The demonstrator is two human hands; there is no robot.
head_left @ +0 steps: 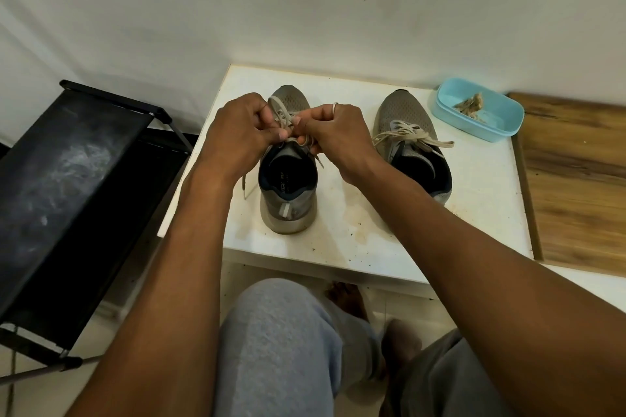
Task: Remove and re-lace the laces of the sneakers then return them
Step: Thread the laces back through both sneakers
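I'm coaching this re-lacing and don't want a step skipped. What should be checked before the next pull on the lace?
1. Grip: left hand and right hand both pinch the lace above the tongue: ok.
2. Sneaker stands flat on the white table: ok.
3. Lace end hangs free beside the sneaker, unsnagged: ok.
4. Every eyelet threaded: cannot tell, the hands cover them.
5. Second sneaker laced and out of the way: ok.
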